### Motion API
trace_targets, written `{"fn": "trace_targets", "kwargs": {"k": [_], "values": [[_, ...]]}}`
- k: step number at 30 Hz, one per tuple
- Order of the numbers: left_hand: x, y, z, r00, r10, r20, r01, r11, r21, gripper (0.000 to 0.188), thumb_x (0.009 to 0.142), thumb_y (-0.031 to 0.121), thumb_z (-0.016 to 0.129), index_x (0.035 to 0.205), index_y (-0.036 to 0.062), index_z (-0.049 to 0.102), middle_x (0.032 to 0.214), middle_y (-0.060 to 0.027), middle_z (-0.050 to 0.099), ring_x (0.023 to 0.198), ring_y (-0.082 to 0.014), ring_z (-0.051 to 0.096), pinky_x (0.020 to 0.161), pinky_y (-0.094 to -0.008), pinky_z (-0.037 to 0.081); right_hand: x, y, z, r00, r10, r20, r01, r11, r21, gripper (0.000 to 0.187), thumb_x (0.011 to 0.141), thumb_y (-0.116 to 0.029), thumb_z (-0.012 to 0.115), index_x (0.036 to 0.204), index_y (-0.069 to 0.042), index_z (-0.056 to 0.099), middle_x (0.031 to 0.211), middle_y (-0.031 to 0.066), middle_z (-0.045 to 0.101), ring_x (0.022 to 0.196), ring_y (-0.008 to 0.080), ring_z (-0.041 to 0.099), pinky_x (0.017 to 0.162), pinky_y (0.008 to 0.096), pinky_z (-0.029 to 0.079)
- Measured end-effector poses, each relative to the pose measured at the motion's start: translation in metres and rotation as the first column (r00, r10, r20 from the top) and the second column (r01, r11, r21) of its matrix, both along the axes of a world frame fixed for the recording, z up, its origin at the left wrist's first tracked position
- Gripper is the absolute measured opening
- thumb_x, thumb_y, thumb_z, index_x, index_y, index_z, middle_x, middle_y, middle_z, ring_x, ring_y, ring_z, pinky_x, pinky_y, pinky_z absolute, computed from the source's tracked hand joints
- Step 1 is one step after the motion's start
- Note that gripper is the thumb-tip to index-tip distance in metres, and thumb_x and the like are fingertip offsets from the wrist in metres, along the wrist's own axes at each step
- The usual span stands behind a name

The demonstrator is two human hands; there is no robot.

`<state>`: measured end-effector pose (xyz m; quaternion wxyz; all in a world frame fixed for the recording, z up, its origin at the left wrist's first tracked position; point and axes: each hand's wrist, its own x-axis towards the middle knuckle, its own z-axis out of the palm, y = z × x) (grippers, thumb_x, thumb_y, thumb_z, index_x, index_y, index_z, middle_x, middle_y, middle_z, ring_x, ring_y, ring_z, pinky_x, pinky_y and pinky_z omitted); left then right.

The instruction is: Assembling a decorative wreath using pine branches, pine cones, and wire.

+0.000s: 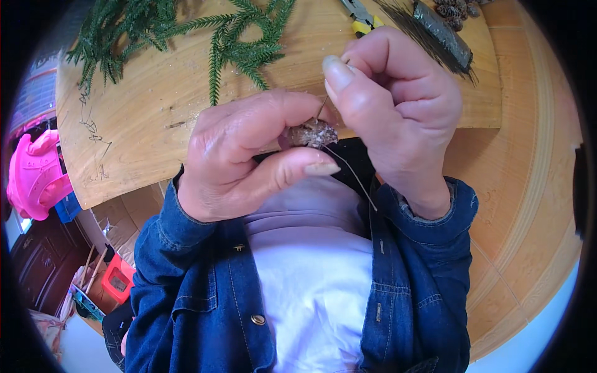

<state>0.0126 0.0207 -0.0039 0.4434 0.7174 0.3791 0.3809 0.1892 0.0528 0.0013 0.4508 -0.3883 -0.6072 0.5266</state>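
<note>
In my left hand (239,143) I hold a small brown cone, apparently a pine cone (316,133), with whitish flecks on its scales; the fingers and thumb close around it and hide part of it. A thin wire (353,173) is looped at the cone. One end of it hangs free, down and to the right, in front of my jacket. The other end runs up from the cone to my right hand (398,93), which pinches it between thumb and forefinger above and to the right of the cone.
Green needled sprigs (249,46) lie at the far left and middle of the wooden table (149,133). Pliers (360,17) with yellow handles lie beyond my right hand. A grey bundle (444,37) with dark thin strands and several pine cones (454,12) sit far right. A pink plastic item (38,174) is at left.
</note>
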Motion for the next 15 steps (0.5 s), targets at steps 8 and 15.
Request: {"fn": "trace_targets", "kwargs": {"k": [8,15], "values": [[-0.002,0.006,0.007,0.950,0.037,-0.309,0.077,0.934,0.348,0.038,0.074,0.019,0.073,0.098,-0.0066,0.059,0.079,-0.0162,0.061,0.066,-0.0286,0.061,0.060,-0.0319,0.048,0.001,-0.003,0.001,0.991,-0.032,0.131,-0.003,0.965,0.262,0.009,0.083,0.002,0.061,0.076,-0.002,0.056,0.068,-0.0047,0.051,0.060,0.0008,0.043,0.053,0.0175,0.035],[-0.008,0.007,0.010,0.920,0.040,-0.390,0.117,0.921,0.371,0.036,0.079,0.021,0.069,0.099,-0.0059,0.059,0.080,-0.0153,0.062,0.067,-0.0280,0.063,0.058,-0.0323,0.048,0.003,0.001,0.000,0.999,0.019,0.044,-0.022,0.998,0.058,0.008,0.084,-0.003,0.061,0.077,-0.002,0.058,0.068,-0.0046,0.051,0.059,0.0009,0.042,0.052,0.0166,0.033]]}}
